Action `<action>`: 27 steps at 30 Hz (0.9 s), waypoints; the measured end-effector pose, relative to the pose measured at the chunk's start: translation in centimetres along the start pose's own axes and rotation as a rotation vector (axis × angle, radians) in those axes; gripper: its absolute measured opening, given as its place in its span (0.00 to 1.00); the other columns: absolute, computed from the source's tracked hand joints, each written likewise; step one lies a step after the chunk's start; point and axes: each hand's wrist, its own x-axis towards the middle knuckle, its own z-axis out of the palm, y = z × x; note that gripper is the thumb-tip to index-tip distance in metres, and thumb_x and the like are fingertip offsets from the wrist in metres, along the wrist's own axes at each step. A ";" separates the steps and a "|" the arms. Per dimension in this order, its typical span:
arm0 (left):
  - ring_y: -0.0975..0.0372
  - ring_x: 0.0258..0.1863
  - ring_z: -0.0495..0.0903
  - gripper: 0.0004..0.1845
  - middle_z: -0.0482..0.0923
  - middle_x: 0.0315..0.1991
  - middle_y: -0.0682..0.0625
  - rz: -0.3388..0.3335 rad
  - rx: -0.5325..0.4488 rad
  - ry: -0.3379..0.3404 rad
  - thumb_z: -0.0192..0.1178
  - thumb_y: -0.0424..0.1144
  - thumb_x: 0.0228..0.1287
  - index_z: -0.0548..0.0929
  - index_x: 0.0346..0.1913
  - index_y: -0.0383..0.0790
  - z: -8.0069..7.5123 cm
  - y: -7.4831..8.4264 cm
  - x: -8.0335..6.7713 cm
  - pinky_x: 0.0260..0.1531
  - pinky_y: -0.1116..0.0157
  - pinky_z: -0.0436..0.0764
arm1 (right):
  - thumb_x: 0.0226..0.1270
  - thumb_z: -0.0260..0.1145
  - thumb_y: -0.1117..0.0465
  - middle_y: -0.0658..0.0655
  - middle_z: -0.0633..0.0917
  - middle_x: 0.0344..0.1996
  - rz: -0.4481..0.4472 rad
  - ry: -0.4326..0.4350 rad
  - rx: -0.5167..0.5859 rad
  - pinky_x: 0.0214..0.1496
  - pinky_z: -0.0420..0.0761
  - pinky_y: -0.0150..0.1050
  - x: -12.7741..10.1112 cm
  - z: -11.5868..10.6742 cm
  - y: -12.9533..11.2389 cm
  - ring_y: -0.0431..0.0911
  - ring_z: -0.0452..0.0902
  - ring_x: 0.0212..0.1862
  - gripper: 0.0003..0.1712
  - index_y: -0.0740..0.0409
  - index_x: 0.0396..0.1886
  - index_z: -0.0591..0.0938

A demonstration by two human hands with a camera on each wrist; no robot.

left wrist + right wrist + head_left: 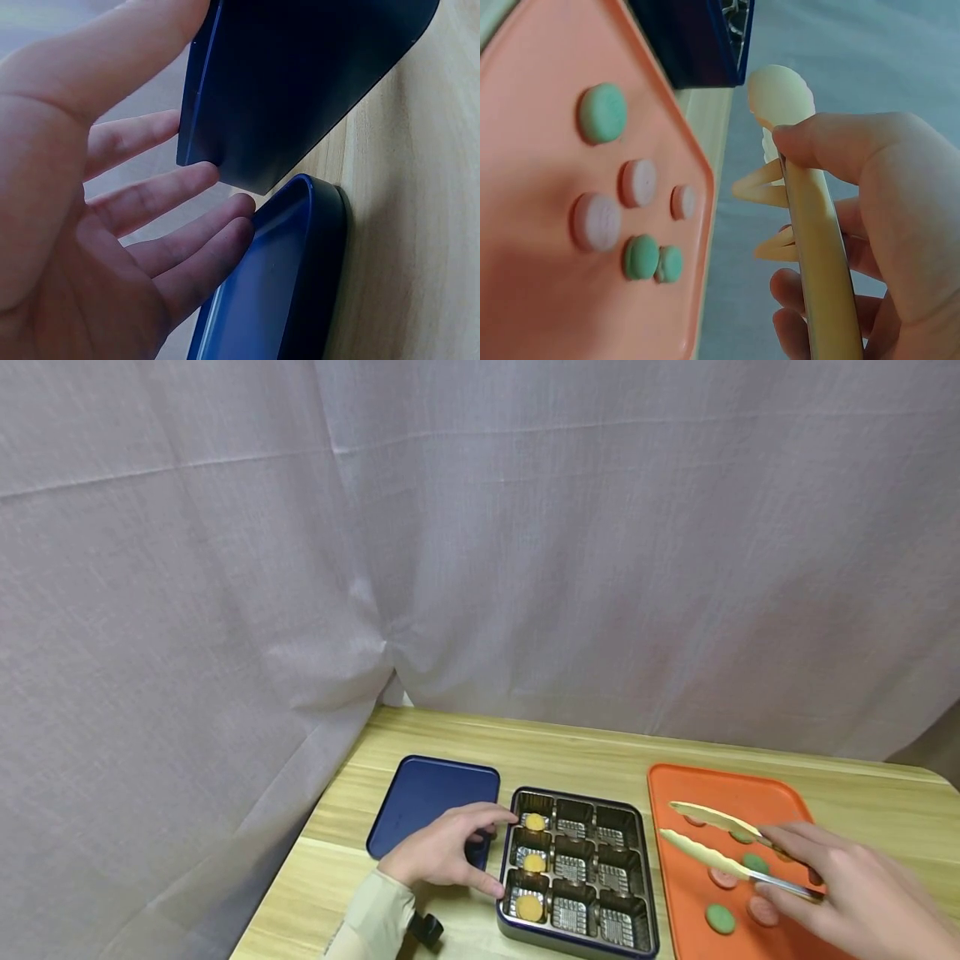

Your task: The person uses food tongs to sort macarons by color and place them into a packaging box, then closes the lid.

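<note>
A dark blue box [577, 795] with nine foil-lined compartments holds three yellow macarons [534, 862] in its left column. My left hand [480, 852] rests with straight fingers against the box's left wall [300, 75], over the blue lid [427, 793] lying beside it. My right hand [862, 893] grips cream tongs [705, 843], whose arms stand apart and empty above the orange tray [690, 785]. On the tray lie green macarons [720, 918] and pink macarons [723, 878]. The right wrist view shows the tongs [810, 225] beside the tray [532, 150].
The wooden table [570, 752] ends at a grey curtain [480, 568] behind and to the left. The lid [285, 285] lies flat, touching the box. The tray sits close to the box's right side, with a narrow strip of table between them.
</note>
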 end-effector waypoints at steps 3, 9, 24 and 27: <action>0.54 0.63 0.79 0.50 0.71 0.73 0.51 0.000 0.004 0.001 0.84 0.51 0.51 0.72 0.76 0.42 0.0 0.0 0.0 0.64 0.65 0.82 | 0.55 0.76 0.27 0.55 0.86 0.52 0.057 -0.089 -0.044 0.30 0.82 0.45 -0.3 0.2 1.0 0.43 0.82 0.38 0.45 0.55 0.60 0.86; 0.53 0.63 0.79 0.50 0.72 0.73 0.49 0.012 0.013 0.003 0.84 0.51 0.51 0.71 0.76 0.41 0.1 0.0 0.0 0.64 0.65 0.82 | 0.59 0.77 0.33 0.49 0.87 0.51 0.042 -0.097 -0.062 0.26 0.69 0.32 -1.7 1.0 2.8 0.28 0.66 0.29 0.39 0.53 0.61 0.86; 0.54 0.64 0.79 0.51 0.71 0.73 0.51 -0.003 0.002 0.006 0.84 0.50 0.50 0.71 0.76 0.43 0.0 0.2 0.1 0.64 0.66 0.81 | 0.48 0.83 0.34 0.46 0.85 0.42 0.093 -0.103 -0.091 0.26 0.71 0.32 -3.7 2.2 4.8 0.27 0.70 0.30 0.40 0.55 0.54 0.89; 0.54 0.64 0.79 0.51 0.71 0.73 0.51 -0.003 0.005 0.005 0.84 0.50 0.50 0.71 0.76 0.43 0.0 0.2 0.1 0.64 0.66 0.81 | 0.47 0.83 0.33 0.45 0.85 0.41 0.098 -0.099 -0.105 0.25 0.71 0.32 -4.0 2.5 5.1 0.27 0.69 0.29 0.40 0.55 0.53 0.89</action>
